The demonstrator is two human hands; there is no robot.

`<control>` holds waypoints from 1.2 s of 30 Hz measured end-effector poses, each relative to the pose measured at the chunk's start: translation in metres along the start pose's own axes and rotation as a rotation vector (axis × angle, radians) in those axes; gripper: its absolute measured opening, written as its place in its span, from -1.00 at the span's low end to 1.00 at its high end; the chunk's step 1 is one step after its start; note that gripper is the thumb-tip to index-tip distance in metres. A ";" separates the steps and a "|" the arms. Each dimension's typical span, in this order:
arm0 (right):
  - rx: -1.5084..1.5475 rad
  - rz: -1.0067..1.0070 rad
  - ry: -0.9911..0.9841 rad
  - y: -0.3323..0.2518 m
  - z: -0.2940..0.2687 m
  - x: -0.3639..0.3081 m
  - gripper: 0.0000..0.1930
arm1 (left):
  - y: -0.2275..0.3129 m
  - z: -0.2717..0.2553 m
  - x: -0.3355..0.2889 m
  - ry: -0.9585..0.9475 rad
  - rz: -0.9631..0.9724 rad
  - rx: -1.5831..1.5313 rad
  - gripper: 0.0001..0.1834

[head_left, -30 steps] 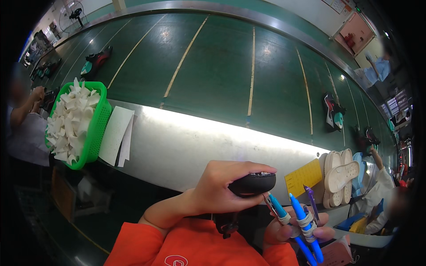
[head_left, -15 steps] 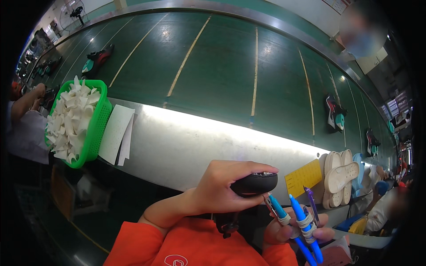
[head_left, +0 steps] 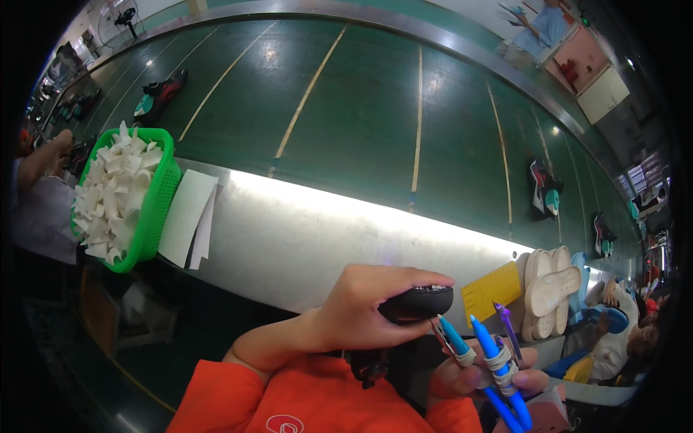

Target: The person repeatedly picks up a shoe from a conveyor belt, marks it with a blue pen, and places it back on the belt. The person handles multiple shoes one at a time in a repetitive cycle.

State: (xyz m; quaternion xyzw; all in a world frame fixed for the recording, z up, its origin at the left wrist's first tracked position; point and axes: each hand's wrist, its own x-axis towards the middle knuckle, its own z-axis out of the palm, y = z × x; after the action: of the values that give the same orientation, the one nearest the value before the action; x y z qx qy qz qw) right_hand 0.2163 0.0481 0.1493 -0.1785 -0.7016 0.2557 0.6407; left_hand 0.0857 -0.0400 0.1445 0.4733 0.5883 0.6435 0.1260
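My left hand [head_left: 361, 303] is closed around a black, rounded piece [head_left: 417, 304] that looks like the end of a shoe; its thumb and fingers press it from above and below. The rest of the piece is hidden. Close beside it, lower right, my right hand [head_left: 462, 372] grips several pens bound with pale rubber bands. Among them are a teal pen [head_left: 453, 336], a blue pen [head_left: 492, 348] and a purple pen [head_left: 507, 328], tips pointing up. The teal tip is right by the black piece's lower edge; I cannot tell whether they touch.
A green basket [head_left: 160, 209] of white scraps and some white sheets [head_left: 189, 216] sit left on the metal ledge [head_left: 303, 224]. On the right lie a yellow card [head_left: 492, 294] and pale soles [head_left: 552, 289]. Shoes [head_left: 545, 189] ride the green belt [head_left: 361, 108]. Co-workers sit at both sides.
My hands and what they hold have barely moved. A person in blue across the belt now shows at the upper right, and the co-worker at the right has shifted.
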 end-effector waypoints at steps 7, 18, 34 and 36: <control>-0.226 -0.061 -0.298 0.014 -0.038 0.010 -0.60 | 0.001 0.000 -0.002 -0.021 0.008 -0.011 -0.53; 0.194 0.002 -0.117 0.026 -0.017 0.007 -0.53 | 0.000 0.004 -0.003 -0.037 0.012 -0.002 -0.51; 0.036 0.043 -0.230 -0.010 -0.010 0.034 -0.61 | 0.000 0.011 -0.003 -0.043 0.083 0.013 -0.50; -0.053 0.062 -0.295 -0.011 -0.013 0.035 -0.62 | -0.002 0.011 -0.004 -0.037 0.075 0.016 -0.49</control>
State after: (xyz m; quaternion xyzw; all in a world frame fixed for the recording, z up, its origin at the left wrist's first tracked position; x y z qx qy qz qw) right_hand 0.2257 0.0609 0.1852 -0.1772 -0.7887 0.2803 0.5176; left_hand 0.0949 -0.0356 0.1390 0.5078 0.5727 0.6343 0.1087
